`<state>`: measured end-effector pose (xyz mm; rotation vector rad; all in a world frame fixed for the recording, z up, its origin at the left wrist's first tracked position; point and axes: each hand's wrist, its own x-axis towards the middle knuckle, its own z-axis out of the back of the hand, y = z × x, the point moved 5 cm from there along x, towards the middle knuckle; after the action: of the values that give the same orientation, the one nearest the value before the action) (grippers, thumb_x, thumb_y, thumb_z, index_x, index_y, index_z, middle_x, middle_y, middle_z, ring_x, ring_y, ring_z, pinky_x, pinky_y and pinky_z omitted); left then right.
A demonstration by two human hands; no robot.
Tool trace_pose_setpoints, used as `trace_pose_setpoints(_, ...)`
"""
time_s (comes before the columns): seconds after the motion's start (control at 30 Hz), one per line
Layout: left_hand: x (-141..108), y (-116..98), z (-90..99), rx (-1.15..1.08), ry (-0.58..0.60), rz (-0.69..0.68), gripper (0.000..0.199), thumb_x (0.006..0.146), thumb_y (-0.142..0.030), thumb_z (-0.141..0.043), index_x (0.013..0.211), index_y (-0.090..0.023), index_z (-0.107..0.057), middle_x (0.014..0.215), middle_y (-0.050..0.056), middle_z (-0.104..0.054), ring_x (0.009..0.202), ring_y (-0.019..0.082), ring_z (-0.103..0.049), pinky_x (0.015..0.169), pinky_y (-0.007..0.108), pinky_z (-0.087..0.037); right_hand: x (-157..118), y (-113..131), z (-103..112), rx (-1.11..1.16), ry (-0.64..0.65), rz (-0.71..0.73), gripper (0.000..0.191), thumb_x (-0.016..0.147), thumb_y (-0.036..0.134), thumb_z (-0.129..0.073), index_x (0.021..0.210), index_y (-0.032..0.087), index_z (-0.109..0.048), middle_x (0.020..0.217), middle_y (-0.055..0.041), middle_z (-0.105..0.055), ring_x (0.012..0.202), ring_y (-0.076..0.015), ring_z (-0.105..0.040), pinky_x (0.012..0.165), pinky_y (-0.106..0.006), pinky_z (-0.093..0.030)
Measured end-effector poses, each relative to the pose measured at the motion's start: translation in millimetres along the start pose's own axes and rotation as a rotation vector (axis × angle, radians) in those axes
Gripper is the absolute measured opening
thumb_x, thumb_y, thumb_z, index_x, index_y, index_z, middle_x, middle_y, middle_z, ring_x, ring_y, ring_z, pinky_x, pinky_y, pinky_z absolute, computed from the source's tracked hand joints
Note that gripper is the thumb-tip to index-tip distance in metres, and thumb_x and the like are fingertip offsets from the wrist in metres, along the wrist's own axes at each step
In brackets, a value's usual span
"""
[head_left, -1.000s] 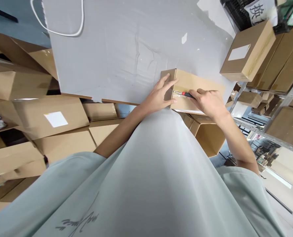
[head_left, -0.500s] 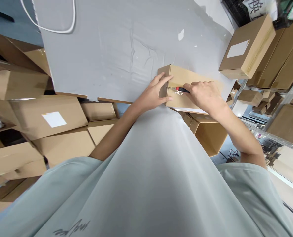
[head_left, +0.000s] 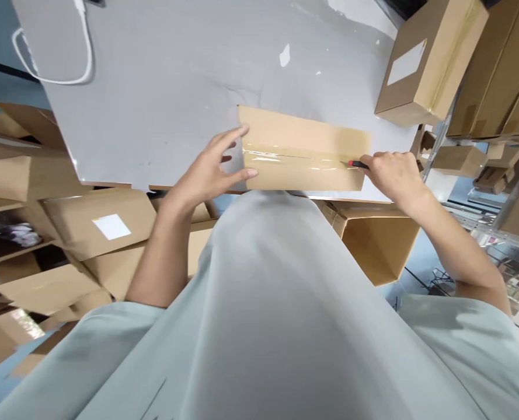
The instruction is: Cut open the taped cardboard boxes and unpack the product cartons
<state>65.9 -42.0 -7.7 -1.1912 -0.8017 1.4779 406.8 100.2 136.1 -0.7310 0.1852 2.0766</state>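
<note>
A long cardboard box [head_left: 298, 131] lies at the near edge of the grey table [head_left: 154, 116], with shiny clear tape running along the middle of its top. My left hand [head_left: 211, 169] rests against the box's left end, thumb and fingers spread apart on its corners. Closed around a small red and black cutter [head_left: 358, 164], my right hand [head_left: 394, 178] is at the right end of the box. The cutter's tip is at the tape line, though the blade itself is too small to make out.
Another cardboard box [head_left: 425, 64] with a white label stands at the table's back right. A white cable [head_left: 87, 52] lies at the back left. Below the edge are an open box [head_left: 377, 245] on the right and stacked boxes [head_left: 105, 224] on the left.
My right hand has moved right with the cutter, from the box's left part to its right end. My left hand has shifted left and its fingers are wider apart. The view has shifted.
</note>
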Motion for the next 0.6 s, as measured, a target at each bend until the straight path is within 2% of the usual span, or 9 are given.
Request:
trace_pose_setpoints(0.13, -2, 0, -1.8, 0.059, 0.002, 0.065, 0.118, 0.083, -0.096, -0.082, 0.18, -0.043, -0.041, 0.191, 0.006, -0.037, 0.167, 0.043, -0.051, 0.133, 0.07, -0.05, -18, -52, -23, -0.116, 0.077, -0.032, 0.047, 0.124, 0.049, -0.044, 0.141, 0.024, -0.081, 0.12, -0.0167, -0.085, 0.097, -0.0289, -0.076, 0.08, -0.038, -0.035)
trace_pose_setpoints(0.3, 0, 7, -1.4, 0.097, -0.013, 0.073, 0.116, 0.08, -0.09, -0.088, 0.178, -0.053, -0.039, 0.192, -0.003, -0.034, 0.167, 0.039, -0.053, 0.133, 0.071, -0.05, -18, -90, -46, -0.042, 0.016, 0.005, 0.048, 0.124, 0.05, -0.043, 0.144, 0.027, -0.08, 0.121, -0.0136, -0.085, 0.094, -0.0285, -0.075, 0.075, -0.037, -0.034)
trace_pose_setpoints(0.4, 2, 9, -1.4, 0.082, -0.017, 0.085, 0.121, 0.075, -0.089, -0.092, 0.178, -0.053, -0.039, 0.19, -0.002, -0.038, 0.163, 0.04, -0.057, 0.132, 0.073, -0.05, -14, -106, -58, 0.07, -0.057, 0.063, 0.046, 0.123, 0.05, -0.045, 0.142, 0.031, -0.082, 0.121, -0.0115, -0.085, 0.094, -0.029, -0.074, 0.074, -0.037, -0.036)
trace_pose_setpoints(0.5, 2, 12, -1.5, 0.037, 0.0, 0.133, 0.121, 0.076, -0.086, -0.094, 0.178, -0.054, -0.037, 0.184, 0.0, -0.049, 0.152, 0.038, -0.067, 0.128, 0.074, -0.055, -10, -131, -74, 0.172, -0.132, 0.128, 0.041, 0.122, 0.05, -0.049, 0.142, 0.036, -0.083, 0.122, -0.0095, -0.085, 0.098, -0.0291, -0.075, 0.074, -0.038, -0.038)
trace_pose_setpoints(0.6, -3, 18, 6.6, -0.006, 0.0, 0.156, 0.115, 0.078, -0.082, -0.095, 0.175, -0.06, -0.039, 0.177, -0.005, -0.059, 0.141, 0.034, -0.073, 0.124, 0.075, -0.057, -1, -168, -107, 0.211, -0.161, 0.111, 0.038, 0.121, 0.046, -0.056, 0.135, 0.031, -0.087, 0.118, -0.0125, -0.085, 0.103, -0.03, -0.075, 0.077, -0.039, -0.04)
